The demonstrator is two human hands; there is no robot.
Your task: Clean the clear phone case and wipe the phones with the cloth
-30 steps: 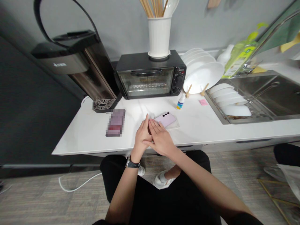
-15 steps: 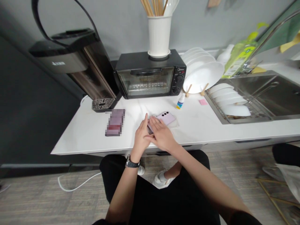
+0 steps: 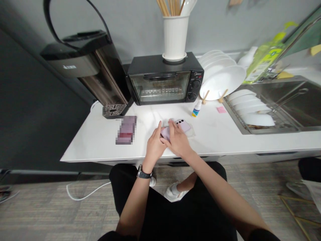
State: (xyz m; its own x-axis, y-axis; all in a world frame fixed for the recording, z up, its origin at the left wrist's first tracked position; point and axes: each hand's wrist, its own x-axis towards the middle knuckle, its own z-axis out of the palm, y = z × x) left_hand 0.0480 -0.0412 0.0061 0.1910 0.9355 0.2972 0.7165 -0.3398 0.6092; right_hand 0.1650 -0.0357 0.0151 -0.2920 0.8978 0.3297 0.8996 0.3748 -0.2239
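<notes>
A light purple phone [image 3: 185, 125] lies back side up near the counter's front edge, three dark camera lenses at its right end. Across the phone's middle rests my right hand [image 3: 178, 140], its fingers pointing away from me. My left hand [image 3: 154, 144], with a watch on the wrist, is around the phone's left end, thumb or finger raised. Under the phone's right end a clear flat piece [image 3: 191, 131] sticks out. A small spray bottle [image 3: 196, 108] stands behind, to the right. At the left lies a pixelated purple rectangular object [image 3: 126, 130].
Behind my hands is a black toaster oven [image 3: 163, 87] with a white utensil holder [image 3: 175, 38] on top. A tall dispenser [image 3: 100, 73] stands left. To the right are white plates [image 3: 223, 82], a pink note [image 3: 221, 109] and a sink [image 3: 293, 110].
My right hand has shifted right along the phone, uncovering more of its left part. The whole view has moved slightly.
</notes>
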